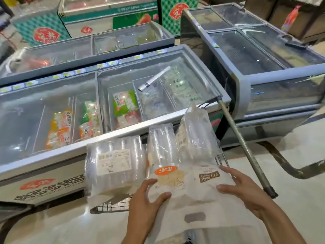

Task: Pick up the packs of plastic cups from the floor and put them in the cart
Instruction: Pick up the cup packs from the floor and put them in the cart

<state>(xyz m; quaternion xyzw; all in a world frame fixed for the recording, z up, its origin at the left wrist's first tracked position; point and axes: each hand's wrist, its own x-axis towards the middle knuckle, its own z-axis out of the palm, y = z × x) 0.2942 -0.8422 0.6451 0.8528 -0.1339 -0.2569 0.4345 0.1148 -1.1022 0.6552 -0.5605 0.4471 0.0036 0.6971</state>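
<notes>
A: Where do we have the pack (191,189) right now?

B: Between our two hands, lying over the near end of the cart (112,206). Its long axis runs away from us: the handle cut-out sits close to our body and the cups point toward the freezer (52,155).

A: And the others?

B: A pack with a white label (114,162) lies in the cart just to the left, touching ours, and two more packs (177,138) stand upright at the far end against the freezer's edge.

A: Which hand is nearer the work?

B: Both are on it. Our left hand (146,201) rests on the near left edge with fingers spread and the thumb across the top. Our right hand (246,192) lies flat along the right side, fingers straight and slightly fanned. Neither curls round the pack; we press it between our palms.

A: So the move is forward and down?

B: We judge so, into the gap right of the labelled pack.
</notes>
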